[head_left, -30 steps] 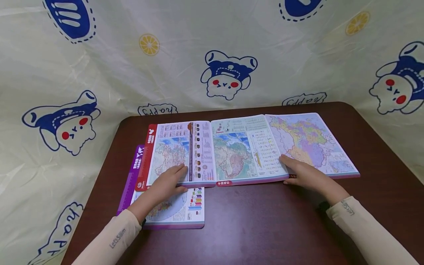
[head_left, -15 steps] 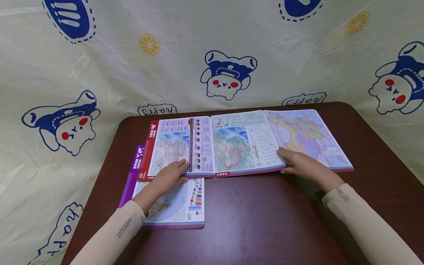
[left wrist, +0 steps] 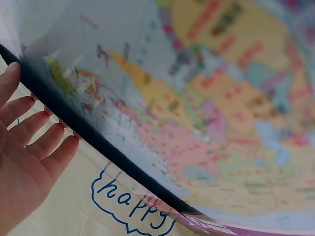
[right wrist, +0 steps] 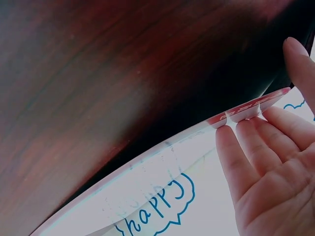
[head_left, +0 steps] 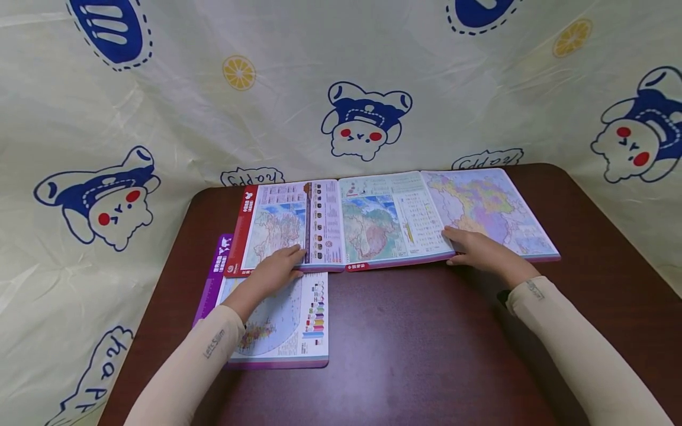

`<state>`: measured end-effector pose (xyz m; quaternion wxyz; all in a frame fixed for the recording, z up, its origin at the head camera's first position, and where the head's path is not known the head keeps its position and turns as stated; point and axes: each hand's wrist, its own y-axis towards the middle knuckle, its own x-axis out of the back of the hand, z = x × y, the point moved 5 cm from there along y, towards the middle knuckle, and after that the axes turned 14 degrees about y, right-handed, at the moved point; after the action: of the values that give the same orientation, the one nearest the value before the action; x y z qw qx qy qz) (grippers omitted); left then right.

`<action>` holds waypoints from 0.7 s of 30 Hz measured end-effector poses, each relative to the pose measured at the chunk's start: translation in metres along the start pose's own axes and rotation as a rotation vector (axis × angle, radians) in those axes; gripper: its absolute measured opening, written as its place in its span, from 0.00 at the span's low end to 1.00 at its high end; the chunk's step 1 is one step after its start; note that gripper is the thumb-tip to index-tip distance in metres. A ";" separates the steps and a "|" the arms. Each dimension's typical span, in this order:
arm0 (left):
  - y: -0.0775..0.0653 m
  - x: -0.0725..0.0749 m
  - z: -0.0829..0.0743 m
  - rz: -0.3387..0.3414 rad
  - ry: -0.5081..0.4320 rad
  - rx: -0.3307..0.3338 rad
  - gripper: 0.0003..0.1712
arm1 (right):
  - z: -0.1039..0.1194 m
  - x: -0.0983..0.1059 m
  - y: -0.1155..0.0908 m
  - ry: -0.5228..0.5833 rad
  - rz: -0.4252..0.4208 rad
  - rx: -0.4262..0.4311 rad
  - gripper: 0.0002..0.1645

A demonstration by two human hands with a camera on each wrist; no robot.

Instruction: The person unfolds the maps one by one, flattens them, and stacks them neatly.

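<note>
A fold-out map with three panels and a red left border lies spread across the far part of the table. My left hand rests on its left panel near the front edge, fingers stretched and thumb at that edge. On the right, my right hand touches the front edge where the middle and right panels meet, its fingers straight over the top and thumb at the near side. In the right wrist view, the fingertips meet the map's edge. A purple-bordered map lies partly beneath the red-bordered one and my left forearm.
The dark brown table has rounded far corners. Just behind its back edge hangs a pale cloth printed with cartoon bears and orange slices. The map's back edge lies close to the table's far edge.
The red-bordered map has slid away from me toward the back of the table, with both hands moving along on it. More of the purple-bordered map is uncovered; it has stayed almost in place.
</note>
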<state>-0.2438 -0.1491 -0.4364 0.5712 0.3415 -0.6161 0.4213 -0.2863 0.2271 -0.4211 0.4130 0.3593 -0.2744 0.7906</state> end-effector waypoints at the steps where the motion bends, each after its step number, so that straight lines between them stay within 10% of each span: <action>1: 0.001 -0.001 0.000 0.000 0.001 -0.002 0.31 | 0.001 0.000 0.001 -0.001 0.001 -0.003 0.41; 21: -0.001 0.000 0.012 0.000 -0.029 0.050 0.34 | -0.005 0.000 0.008 0.033 0.010 -0.052 0.41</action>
<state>-0.2481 -0.1601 -0.4366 0.5535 0.3617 -0.6134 0.4318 -0.2949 0.2266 -0.4256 0.4228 0.3339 -0.2899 0.7910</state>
